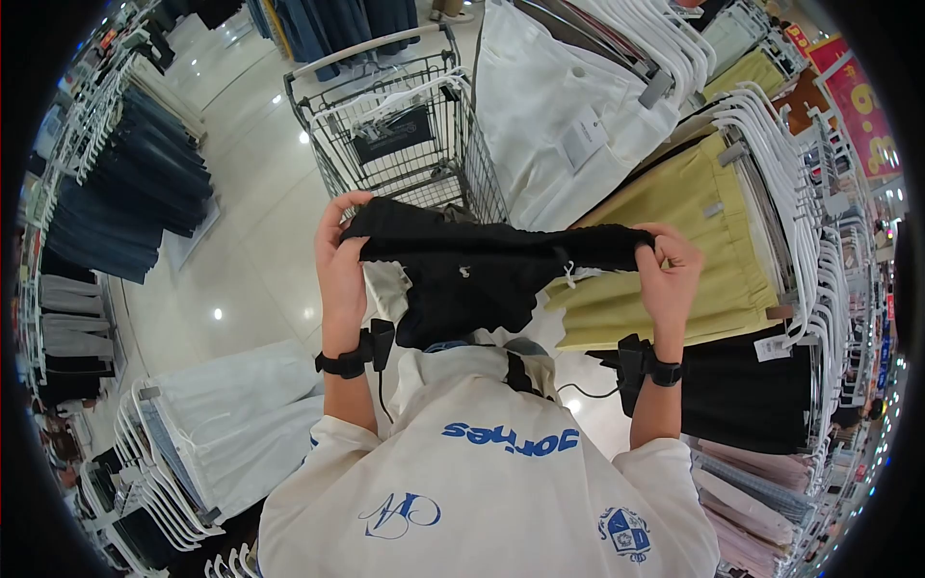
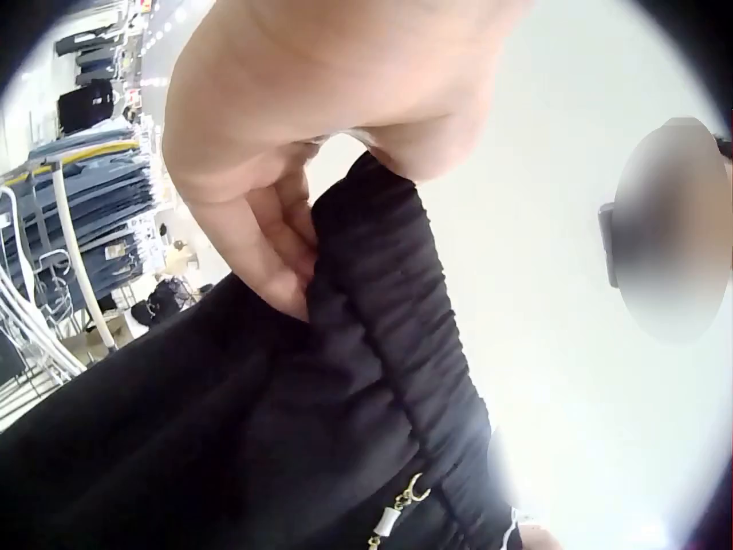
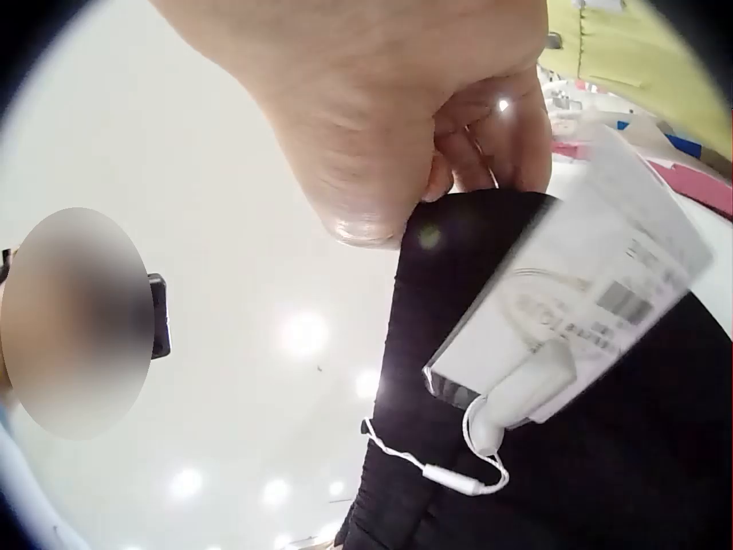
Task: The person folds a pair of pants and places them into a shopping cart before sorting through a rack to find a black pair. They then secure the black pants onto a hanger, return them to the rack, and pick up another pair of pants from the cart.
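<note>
A black garment (image 1: pixel 462 279) with a gathered elastic waistband (image 2: pixel 395 287) is stretched sideways in front of the person's body. The left hand (image 1: pixel 341 255) grips one end of the waistband, thumb on one side and curled fingers on the other. At the opposite end, the right hand (image 1: pixel 670 265) pinches the band between thumb and fingers. A white tag (image 3: pixel 584 287) hangs on a white string beside the right hand. In the left wrist view, a small metal charm (image 2: pixel 395 510) dangles near the band.
Beyond the garment stands a wire shopping cart (image 1: pixel 395 144) with a hanger and black item. White trousers (image 1: pixel 540 116), yellow-green garments (image 1: pixel 674 250) and black ones hang on the right. Racks of dark blue garments (image 1: pixel 135 183) and white garments (image 1: pixel 231 414) line the left.
</note>
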`<state>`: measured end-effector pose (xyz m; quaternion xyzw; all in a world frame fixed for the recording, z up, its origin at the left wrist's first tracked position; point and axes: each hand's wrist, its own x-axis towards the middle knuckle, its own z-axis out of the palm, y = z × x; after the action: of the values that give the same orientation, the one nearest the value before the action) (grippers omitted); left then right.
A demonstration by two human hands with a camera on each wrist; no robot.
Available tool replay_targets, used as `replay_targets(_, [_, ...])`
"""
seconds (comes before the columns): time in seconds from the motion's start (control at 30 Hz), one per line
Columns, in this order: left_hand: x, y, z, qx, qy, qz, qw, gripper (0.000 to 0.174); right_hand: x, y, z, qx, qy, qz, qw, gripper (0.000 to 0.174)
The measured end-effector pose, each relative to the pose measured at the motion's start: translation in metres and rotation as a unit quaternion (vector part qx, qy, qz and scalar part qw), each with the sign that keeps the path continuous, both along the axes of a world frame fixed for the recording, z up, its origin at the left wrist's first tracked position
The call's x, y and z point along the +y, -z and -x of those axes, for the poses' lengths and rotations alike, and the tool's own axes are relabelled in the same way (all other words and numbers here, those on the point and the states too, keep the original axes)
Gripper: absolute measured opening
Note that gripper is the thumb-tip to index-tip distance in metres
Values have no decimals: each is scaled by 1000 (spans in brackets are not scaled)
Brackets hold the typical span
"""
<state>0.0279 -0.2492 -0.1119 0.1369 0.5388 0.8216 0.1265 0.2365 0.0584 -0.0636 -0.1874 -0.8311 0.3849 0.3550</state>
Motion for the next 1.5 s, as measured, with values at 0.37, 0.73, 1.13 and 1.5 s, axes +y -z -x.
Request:
replay_targets(0.37, [-27, 50, 0, -100, -29, 91, 990, 19, 7, 69, 63, -310, -158, -34, 937, 20])
replay_targets(0.73, [-47, 100, -16, -169, -21, 207, 963, 12, -6, 140, 212, -287, -344, -24, 894, 25])
replay_targets(1.13, [-70, 112, -24, -229, -68, 245, 940, 13, 10, 215, 483, -241, -272, -169, 916, 36])
replay_targets(1.5, [-85, 134, -12, -305, -114, 224, 919, 15, 57, 228, 571, -426, -153, -330, 829, 50])
